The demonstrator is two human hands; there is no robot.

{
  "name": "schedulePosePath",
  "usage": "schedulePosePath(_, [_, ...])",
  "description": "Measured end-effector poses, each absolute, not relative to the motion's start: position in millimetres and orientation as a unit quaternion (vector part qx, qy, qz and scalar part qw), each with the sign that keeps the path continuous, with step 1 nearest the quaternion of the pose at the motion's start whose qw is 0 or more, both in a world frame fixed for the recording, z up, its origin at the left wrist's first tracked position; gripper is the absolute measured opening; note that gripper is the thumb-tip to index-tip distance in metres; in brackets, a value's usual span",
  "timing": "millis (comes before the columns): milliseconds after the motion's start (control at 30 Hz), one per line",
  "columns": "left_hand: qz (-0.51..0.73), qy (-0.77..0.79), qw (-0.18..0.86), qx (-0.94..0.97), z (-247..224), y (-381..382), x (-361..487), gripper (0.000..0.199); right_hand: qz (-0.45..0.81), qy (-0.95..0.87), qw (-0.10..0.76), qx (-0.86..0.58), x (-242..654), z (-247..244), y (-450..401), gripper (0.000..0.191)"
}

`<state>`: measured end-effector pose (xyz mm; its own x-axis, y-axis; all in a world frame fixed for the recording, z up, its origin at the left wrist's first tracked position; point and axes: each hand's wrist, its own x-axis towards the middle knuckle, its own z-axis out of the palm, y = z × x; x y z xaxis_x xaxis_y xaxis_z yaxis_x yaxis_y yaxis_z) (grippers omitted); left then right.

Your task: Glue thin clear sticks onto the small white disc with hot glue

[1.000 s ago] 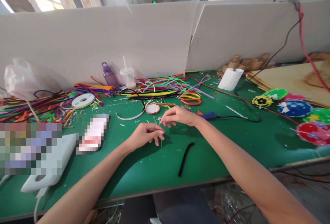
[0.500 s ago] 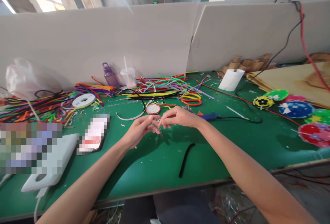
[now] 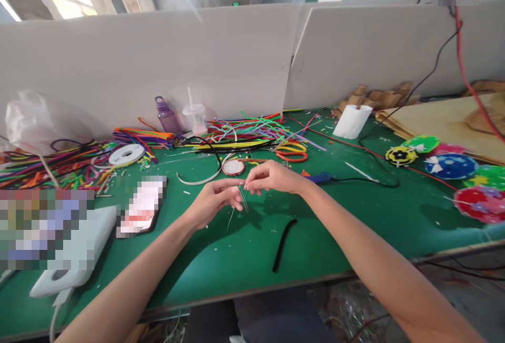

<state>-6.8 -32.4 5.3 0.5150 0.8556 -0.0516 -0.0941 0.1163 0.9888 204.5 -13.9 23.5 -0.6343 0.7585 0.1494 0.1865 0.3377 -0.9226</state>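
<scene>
My left hand (image 3: 218,198) is closed over the green table, its fingers curled around thin wires (image 3: 245,202) that hang down below the fingertips. One wire slants away from the others toward the lower left. My right hand (image 3: 268,178) pinches at the top of the same wires, close against the left fingertips. Just behind the hands lies a small round white disc (image 3: 233,167) with a red rim. A short black pipe cleaner (image 3: 284,245) rests on the table in front of them.
Colored pipe cleaners (image 3: 252,130) pile along the back, near orange-handled scissors (image 3: 291,152) and a white tape roll (image 3: 127,154). A phone (image 3: 142,206) and a white power bank (image 3: 74,259) lie at left. A blue corded tool (image 3: 319,178) and decorated discs (image 3: 452,167) are at right.
The hands stay in nearly the same place. One wire has swung out toward the lower left, and the left fingers have shifted a little on the wires.
</scene>
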Motion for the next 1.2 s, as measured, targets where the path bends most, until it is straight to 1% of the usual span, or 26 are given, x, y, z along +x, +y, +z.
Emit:
schedulePosePath(200, [0.318, 0.362, 0.666, 0.57, 1, -30, -8, 0.031, 0.489, -0.772, 0.251, -0.319, 208, 22, -12, 0.023])
schedulePosePath(333, [0.314, 0.373, 0.633, 0.601, 1, -29, -7, 0.03, 0.482, -0.772, 0.254, -0.326, 208, 20, -10, 0.021])
schedulePosePath(567, [0.297, 0.368, 0.592, 0.652, 3, -31, -5, 0.02, 0.498, -0.761, 0.271, -0.315, 208, 15, -6, 0.018])
schedulePosePath(800, [0.291, 0.365, 0.589, 0.66, 2, -32, -5, 0.021, 0.504, -0.764, 0.262, -0.306, 209, 15, -6, 0.017])
schedulePosePath(933, [0.242, 0.357, 0.599, 0.675, 1, -32, -6, 0.022, 0.511, -0.761, 0.254, -0.308, 211, 16, -6, 0.017])
schedulePosePath(1033, [0.194, 0.366, 0.582, 0.7, 3, -32, -7, 0.021, 0.52, -0.759, 0.245, -0.305, 212, 17, -6, 0.017])
schedulePosePath(1200, [0.191, 0.372, 0.567, 0.709, 2, -34, -5, 0.019, 0.526, -0.762, 0.223, -0.307, 216, 17, -5, 0.019])
